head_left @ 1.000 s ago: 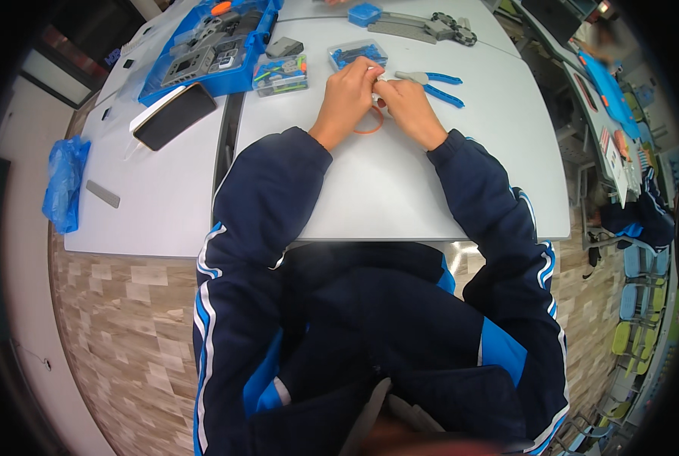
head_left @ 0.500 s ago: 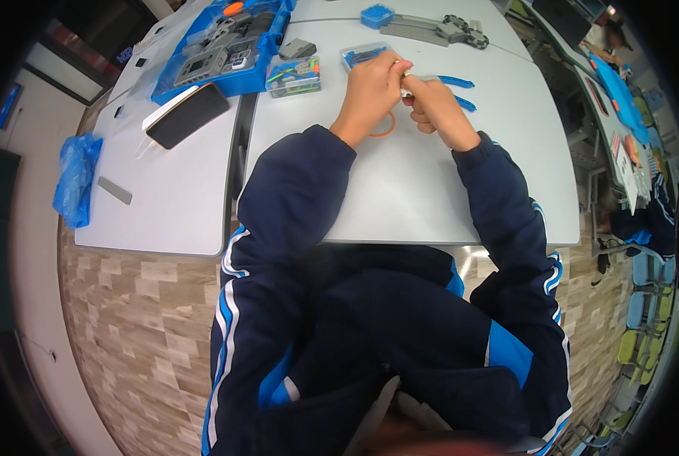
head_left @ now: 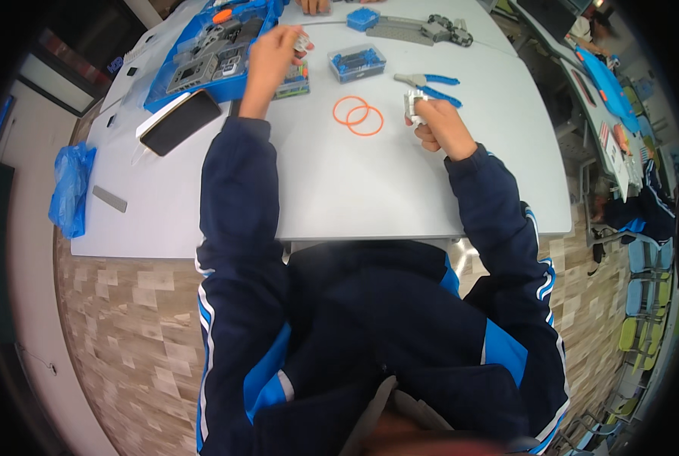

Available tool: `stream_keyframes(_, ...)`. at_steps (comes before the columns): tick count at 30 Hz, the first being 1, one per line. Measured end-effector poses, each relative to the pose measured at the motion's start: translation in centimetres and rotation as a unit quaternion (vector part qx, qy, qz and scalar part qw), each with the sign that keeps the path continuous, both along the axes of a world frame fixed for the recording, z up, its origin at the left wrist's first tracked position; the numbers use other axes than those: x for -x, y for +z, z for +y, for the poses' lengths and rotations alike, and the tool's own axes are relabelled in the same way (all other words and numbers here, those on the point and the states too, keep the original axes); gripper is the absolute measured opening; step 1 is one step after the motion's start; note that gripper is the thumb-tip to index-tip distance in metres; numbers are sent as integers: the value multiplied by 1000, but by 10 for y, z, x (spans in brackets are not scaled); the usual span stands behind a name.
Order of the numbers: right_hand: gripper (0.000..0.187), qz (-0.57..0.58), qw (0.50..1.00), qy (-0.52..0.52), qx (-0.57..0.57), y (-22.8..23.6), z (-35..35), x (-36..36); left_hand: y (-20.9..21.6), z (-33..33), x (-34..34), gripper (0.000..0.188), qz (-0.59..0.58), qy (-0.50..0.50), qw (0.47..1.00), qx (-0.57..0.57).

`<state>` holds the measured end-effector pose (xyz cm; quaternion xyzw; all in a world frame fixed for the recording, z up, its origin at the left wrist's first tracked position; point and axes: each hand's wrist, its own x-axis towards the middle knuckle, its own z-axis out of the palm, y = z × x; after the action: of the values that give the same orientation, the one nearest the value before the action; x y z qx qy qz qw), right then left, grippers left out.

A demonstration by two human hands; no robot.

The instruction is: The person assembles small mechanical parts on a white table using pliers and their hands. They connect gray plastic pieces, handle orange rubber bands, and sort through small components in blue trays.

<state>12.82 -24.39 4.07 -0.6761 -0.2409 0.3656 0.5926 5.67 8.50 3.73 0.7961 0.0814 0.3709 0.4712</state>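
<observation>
My right hand is closed around a white plastic building piece, held just above the table by the blue-handled pliers. Farther left, my left hand reaches over the edge of the blue kit case. Its fingers pinch a small white piece, partly hidden. Two orange rubber rings lie overlapping between my hands. Behind them sits a clear box of blue and dark parts. A second clear box with coloured parts is partly covered by my left hand.
The blue case holds grey parts. A black-screened phone, a grey strip and a blue plastic bag lie left. Farther back are a small blue box, a grey assembly and another person's hand.
My hands were together over the table and are now apart. The left has moved left toward the case with a white piece; the right keeps another. Rings and pliers are uncovered.
</observation>
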Motion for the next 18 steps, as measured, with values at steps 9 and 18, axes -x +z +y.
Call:
stream_keyframes(9,25,-64,996,-63,15,-19,17,-27,-26,45,-109,31,135,61,986,-71)
stream_keyframes(18,28,-423,901,-95,22,-25,20,-38,-3,7,-102,57,109,125,932,-323)
